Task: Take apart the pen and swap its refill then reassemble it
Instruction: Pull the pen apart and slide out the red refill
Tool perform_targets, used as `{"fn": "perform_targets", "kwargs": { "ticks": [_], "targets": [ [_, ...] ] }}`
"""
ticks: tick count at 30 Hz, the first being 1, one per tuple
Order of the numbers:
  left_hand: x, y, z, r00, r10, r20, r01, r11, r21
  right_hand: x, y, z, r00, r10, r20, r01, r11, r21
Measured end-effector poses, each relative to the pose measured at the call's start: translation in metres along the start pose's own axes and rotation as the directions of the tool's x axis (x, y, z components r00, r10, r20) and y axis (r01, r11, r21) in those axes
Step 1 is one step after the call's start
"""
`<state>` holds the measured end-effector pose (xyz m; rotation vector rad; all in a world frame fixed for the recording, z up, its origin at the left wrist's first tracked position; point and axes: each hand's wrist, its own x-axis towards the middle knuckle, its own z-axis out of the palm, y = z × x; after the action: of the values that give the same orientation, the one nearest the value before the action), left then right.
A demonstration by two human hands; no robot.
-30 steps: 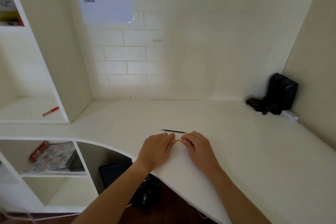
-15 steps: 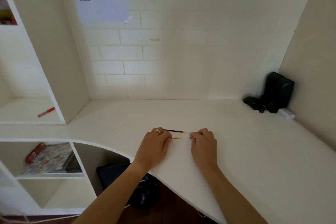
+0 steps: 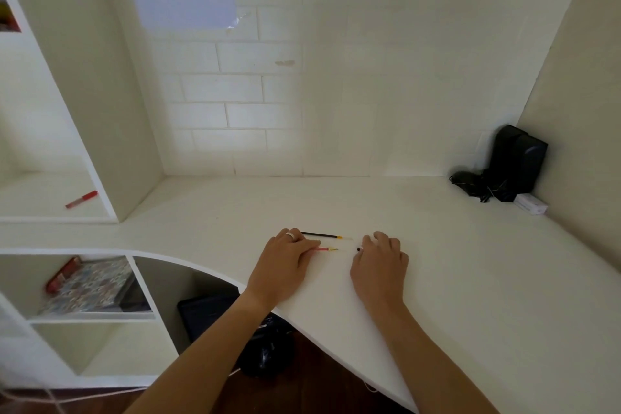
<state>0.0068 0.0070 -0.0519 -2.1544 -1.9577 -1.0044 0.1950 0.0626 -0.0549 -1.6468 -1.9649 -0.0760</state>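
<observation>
On a white table (image 3: 470, 262), the left hand (image 3: 285, 262) pinches a red refill (image 3: 324, 249); the right hand (image 3: 379, 260) pinches a small pen piece (image 3: 359, 249); a black refill (image 3: 319, 235) lies beside.

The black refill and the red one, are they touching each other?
Apart. The head view shows a strip of bare desk between the black refill and the red refill, which pokes out from the left hand.
</observation>
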Motion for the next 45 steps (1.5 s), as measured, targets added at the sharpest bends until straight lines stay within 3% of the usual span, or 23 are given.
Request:
{"fn": "perform_targets", "kwargs": {
  "ticks": [4, 9, 18, 26, 32, 45],
  "targets": [
    [0.0, 0.003, -0.004, 1.0, 0.017, 0.004, -0.017, 0.999, -0.038, 0.0, -0.004, -0.003, 0.971, -0.205, -0.124, 0.222, 0.963, 0.152],
    [-0.001, 0.001, -0.005, 0.999, 0.035, -0.022, -0.037, 0.995, -0.091, 0.001, -0.006, -0.002, 0.911, -0.399, -0.105, 0.412, 0.893, 0.182],
    [-0.003, 0.004, -0.011, 0.998, 0.055, -0.03, -0.059, 0.979, -0.195, 0.003, -0.004, 0.001, 0.888, -0.448, -0.101, 0.456, 0.838, 0.298],
    [-0.003, 0.004, -0.013, 0.998, 0.065, -0.013, -0.066, 0.99, -0.128, 0.003, -0.006, -0.001, 0.891, -0.448, -0.076, 0.439, 0.808, 0.393],
    [-0.003, 0.005, -0.013, 0.998, 0.047, -0.039, -0.052, 0.99, -0.13, 0.002, -0.004, -0.003, 0.918, -0.39, -0.069, 0.391, 0.865, 0.314],
    [-0.002, 0.004, -0.014, 0.998, 0.055, -0.033, -0.059, 0.988, -0.141, 0.001, -0.004, -0.007, 0.901, -0.433, 0.002, 0.4, 0.835, 0.376]
  ]
}}
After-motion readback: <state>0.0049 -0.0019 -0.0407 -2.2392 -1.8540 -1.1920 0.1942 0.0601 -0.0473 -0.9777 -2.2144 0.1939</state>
